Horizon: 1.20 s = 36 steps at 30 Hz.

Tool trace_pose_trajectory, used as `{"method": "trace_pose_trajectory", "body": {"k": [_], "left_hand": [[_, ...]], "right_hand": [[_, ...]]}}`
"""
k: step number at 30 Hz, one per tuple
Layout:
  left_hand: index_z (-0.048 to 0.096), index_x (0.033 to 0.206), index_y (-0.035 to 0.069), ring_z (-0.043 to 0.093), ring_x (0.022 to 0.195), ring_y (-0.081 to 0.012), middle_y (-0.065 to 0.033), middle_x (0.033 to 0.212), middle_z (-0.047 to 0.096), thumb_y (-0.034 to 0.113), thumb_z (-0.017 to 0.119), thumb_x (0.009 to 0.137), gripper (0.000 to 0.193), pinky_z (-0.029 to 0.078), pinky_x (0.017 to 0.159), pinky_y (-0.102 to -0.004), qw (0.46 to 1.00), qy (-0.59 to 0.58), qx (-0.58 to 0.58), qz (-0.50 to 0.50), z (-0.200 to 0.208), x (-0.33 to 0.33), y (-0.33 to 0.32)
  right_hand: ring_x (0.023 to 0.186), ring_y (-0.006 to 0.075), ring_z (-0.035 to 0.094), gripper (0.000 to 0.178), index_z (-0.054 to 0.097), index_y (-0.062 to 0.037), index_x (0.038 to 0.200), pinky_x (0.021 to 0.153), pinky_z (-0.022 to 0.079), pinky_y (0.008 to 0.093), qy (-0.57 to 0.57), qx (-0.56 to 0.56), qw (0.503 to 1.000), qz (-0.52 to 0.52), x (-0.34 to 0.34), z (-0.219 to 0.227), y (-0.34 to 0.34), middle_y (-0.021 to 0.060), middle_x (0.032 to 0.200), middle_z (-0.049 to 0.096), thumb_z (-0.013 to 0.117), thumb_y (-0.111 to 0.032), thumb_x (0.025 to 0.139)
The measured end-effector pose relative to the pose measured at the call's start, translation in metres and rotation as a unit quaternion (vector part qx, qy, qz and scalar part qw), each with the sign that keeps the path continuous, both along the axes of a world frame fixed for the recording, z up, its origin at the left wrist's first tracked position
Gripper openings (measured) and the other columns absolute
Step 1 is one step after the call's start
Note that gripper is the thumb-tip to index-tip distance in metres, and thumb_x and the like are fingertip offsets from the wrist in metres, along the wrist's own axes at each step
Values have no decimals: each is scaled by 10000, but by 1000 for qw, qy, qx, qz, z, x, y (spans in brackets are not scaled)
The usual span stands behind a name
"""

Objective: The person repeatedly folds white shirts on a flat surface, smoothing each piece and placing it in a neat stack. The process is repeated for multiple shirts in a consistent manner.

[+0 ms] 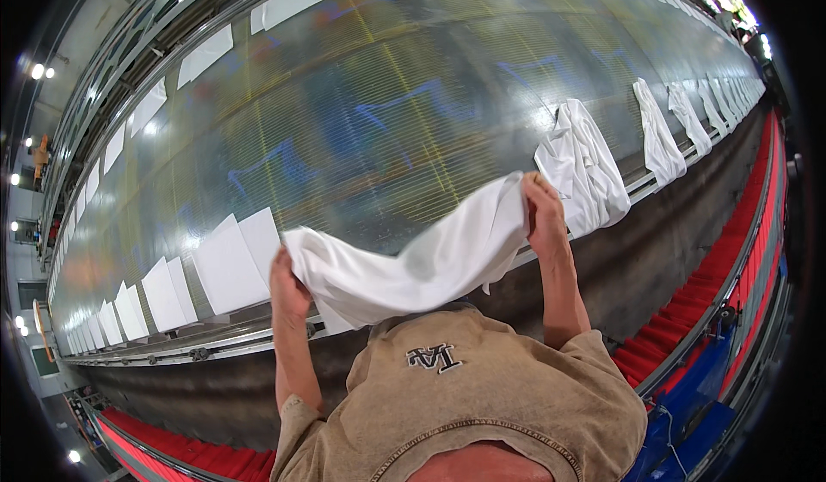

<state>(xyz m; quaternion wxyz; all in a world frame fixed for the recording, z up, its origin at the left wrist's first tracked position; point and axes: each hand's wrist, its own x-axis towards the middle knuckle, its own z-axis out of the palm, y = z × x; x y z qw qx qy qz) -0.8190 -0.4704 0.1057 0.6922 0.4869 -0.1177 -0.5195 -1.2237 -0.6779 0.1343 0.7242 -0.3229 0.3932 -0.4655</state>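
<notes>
Left hand and right hand, both closed on opposite ends of a white garment, hold it stretched in the air in front of the person's chest. Its long axis runs from lower left to upper right, the right end higher, and the middle sags slightly between the grips. The fingers of both hands are mostly hidden in folds of cloth, and the garment's lower edge covers part of the metal rail behind it.

Beyond the hands, a wide glossy conveyor surface slopes away. A crumpled white garment hangs over its near edge just right of the right hand, with further hanging garments farther right. Flat white folded pieces stand in a row left of the left hand. Their far ends blur toward the picture's rim. A red strip borders the floor at right.
</notes>
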Motion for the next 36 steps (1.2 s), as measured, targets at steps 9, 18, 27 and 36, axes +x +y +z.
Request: {"method": "trace_pose_trajectory", "body": {"k": [9, 18, 27, 36], "left_hand": [[461, 1487, 44, 569, 1293, -293, -119, 1444, 581, 617, 397, 1038, 731, 414, 1139, -435, 978, 142, 143, 56, -75, 19, 7], [538, 1363, -69, 620, 1212, -294, -187, 1336, 633, 290, 732, 946, 584, 494, 1076, -426, 968, 80, 238, -25, -86, 20, 8], [533, 1362, -65, 616, 1212, -303, -176, 1317, 636, 188, 713, 929, 532, 501, 1056, -448, 962, 101, 253, 5, -68, 10, -13], [538, 1361, -43, 610, 1212, -306, -167, 1305, 636, 194, 650, 964, 476, 493, 1047, -466, 971, 145, 190, 20, -66, 47, 2]], "right_hand": [[712, 104, 535, 216, 600, -78, 885, 664, 448, 281, 158, 110, 981, -38, 15, -116, -21, -16, 816, 576, 689, -256, 969], [810, 138, 617, 177, 674, -29, 998, 749, 502, 292, 169, 152, 968, 105, 12, -106, -10, 36, 913, 664, 741, -150, 889], [778, 102, 571, 125, 679, -35, 945, 725, 461, 262, 136, 152, 979, 13, 8, -121, -13, -1, 848, 631, 733, -139, 902], [767, 55, 535, 107, 665, -45, 946, 707, 433, 225, 145, 108, 980, -84, 17, -84, 20, -35, 826, 608, 700, -146, 955]]}}
